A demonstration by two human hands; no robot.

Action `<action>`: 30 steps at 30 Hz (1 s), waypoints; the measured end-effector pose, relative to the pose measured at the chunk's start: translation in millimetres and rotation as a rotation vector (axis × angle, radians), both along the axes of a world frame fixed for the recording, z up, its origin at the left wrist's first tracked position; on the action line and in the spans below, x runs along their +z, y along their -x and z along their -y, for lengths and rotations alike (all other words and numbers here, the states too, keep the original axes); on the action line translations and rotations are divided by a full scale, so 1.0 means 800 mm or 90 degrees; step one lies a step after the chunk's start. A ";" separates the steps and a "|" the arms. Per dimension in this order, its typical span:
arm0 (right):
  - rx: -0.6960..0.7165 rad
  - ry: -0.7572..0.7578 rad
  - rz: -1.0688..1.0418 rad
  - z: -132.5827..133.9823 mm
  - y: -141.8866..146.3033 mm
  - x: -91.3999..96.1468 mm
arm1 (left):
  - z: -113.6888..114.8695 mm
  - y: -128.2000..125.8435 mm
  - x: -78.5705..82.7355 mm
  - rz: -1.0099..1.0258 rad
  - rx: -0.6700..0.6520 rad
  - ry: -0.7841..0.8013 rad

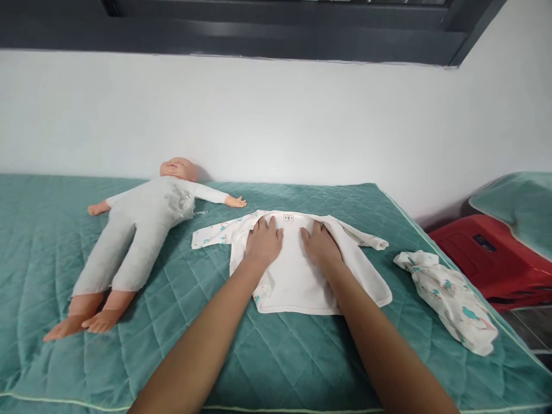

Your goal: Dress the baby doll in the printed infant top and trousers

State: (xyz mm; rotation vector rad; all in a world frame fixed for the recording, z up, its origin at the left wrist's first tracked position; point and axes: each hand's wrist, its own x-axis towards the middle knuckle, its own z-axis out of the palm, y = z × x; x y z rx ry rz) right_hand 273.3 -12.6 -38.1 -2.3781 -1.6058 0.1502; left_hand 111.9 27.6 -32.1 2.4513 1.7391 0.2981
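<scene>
A white baby shirt (293, 276) with a small bird print on its sleeves lies spread out on the green quilted cover, front opened and plain inside showing. My left hand (264, 240) rests on it near the left side of the collar, fingers apart and pressed lightly to the cloth. On the collar's right side lies my right hand (321, 242), thumb stretched out, its outer fingers partly hidden by the shirt's folded-back front. Neither hand visibly grips the fabric. To the left, a baby doll (146, 215) with a cloth body lies on its back, arms spread.
A crumpled printed baby garment (452, 299) lies near the right edge of the green quilted cover (302, 362). Beyond that edge are a red plastic stool (487, 253) and a green cushion (517, 207). A white wall (276, 121) stands behind, under a dark window frame (276, 34).
</scene>
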 end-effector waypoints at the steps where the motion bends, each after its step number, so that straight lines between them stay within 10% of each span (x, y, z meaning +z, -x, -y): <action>1: -0.003 -0.009 0.002 0.001 0.000 0.001 | 0.001 0.000 0.000 0.003 0.002 -0.004; 30: -0.002 -0.021 0.021 -0.024 -0.009 0.012 | -0.008 0.001 0.006 0.042 0.014 -0.013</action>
